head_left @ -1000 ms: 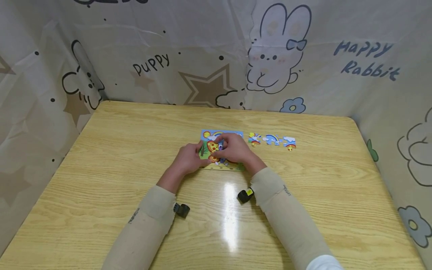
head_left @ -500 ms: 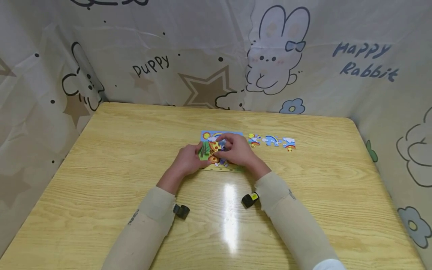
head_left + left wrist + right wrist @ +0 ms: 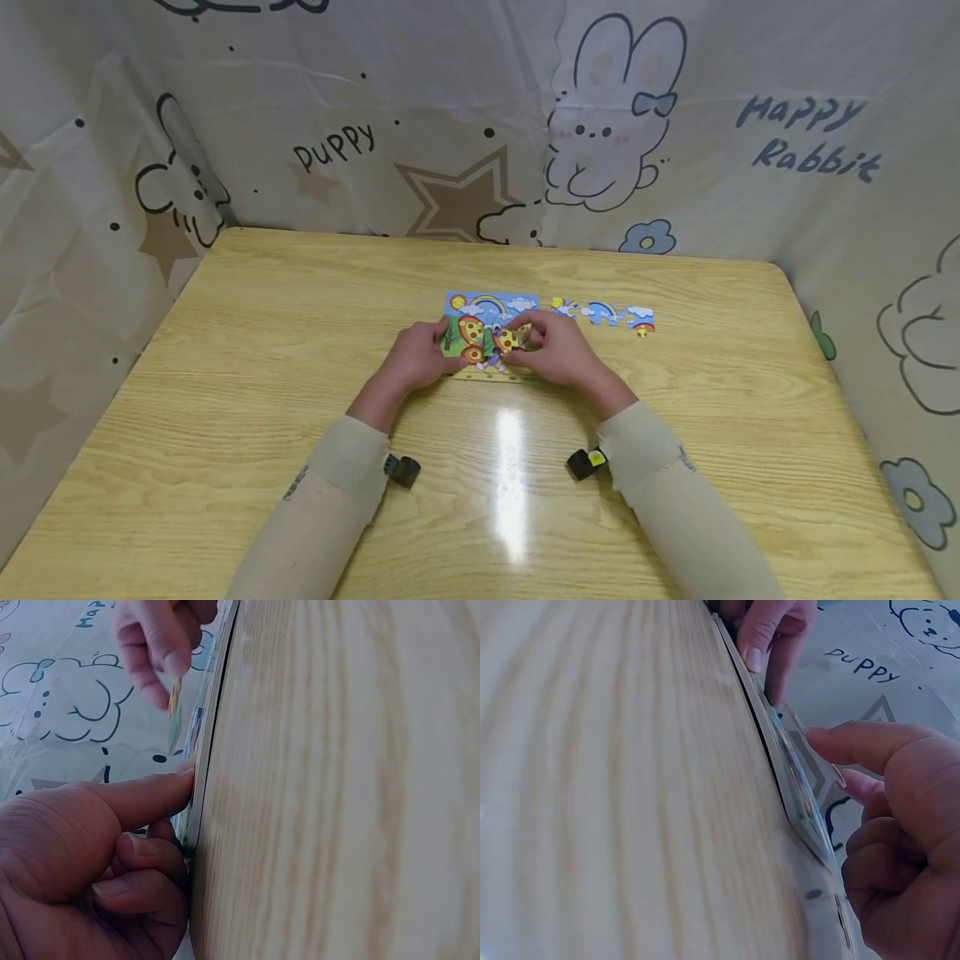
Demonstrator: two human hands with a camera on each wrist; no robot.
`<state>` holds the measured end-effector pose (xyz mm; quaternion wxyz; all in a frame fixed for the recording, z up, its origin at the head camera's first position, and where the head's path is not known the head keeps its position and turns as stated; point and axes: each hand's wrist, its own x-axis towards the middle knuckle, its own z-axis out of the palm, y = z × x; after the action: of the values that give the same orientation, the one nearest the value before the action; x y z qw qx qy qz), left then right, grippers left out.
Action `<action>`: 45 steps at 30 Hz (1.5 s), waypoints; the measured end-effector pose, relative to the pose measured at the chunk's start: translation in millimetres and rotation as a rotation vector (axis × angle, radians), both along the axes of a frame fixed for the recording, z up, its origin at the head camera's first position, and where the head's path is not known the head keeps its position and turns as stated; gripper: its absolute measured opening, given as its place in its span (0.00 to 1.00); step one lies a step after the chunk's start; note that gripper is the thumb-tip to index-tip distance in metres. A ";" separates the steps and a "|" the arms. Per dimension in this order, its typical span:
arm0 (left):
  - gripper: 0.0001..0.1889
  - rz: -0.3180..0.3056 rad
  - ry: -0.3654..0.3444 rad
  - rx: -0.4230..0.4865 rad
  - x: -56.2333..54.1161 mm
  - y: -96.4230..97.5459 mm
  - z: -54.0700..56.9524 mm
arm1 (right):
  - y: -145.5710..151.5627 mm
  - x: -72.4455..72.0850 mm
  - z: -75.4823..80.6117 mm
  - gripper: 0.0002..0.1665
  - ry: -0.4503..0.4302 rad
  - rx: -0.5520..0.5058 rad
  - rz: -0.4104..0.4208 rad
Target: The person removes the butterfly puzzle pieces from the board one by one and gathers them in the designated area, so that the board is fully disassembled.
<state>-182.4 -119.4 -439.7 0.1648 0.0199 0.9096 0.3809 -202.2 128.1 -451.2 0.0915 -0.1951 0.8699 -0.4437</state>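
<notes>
A colourful jigsaw puzzle board (image 3: 491, 302), with a sun, a rainbow and a butterfly figure, lies flat on the table. My left hand (image 3: 420, 352) holds its left side; in the left wrist view the thumb (image 3: 150, 796) rests on the board's edge and the other fingers are curled. My right hand (image 3: 561, 348) pinches a puzzle piece (image 3: 507, 341) with a red and yellow wing and a green part, over the board's right half. The right wrist view shows the piece edge-on, tilted just off the board (image 3: 787, 776).
Right of the board lie three loose puzzle pieces in a row: one with a sun (image 3: 561, 305), one with a rainbow (image 3: 602, 312) and one with a cloud (image 3: 641, 317). The wooden table (image 3: 300, 283) meets a printed curtain (image 3: 337, 192) behind.
My right hand has moved right and slightly nearer, bringing the winged piece into view and uncovering the board's rainbow. The left hand stays at the board's left side.
</notes>
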 end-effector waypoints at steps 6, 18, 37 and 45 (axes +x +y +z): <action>0.45 0.000 0.014 0.001 0.4 -0.4 -0.6 | 18.6 6.7 0.8 0.22 -0.008 0.024 -0.040; 0.45 0.002 0.005 0.005 -0.9 -0.9 -1.3 | 56.8 9.4 -2.6 0.22 -0.014 0.049 -0.087; 0.44 -0.001 0.014 -0.004 2.6 0.0 0.6 | 83.6 5.6 -6.1 0.22 -0.011 0.123 -0.104; 0.44 0.001 0.014 0.000 3.0 0.1 1.8 | 81.0 5.5 -6.3 0.23 0.005 0.105 -0.107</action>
<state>-179.4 -119.3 -437.8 0.1584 0.0219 0.9106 0.3810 -196.7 209.1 -457.5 0.0753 -0.1442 0.9015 -0.4011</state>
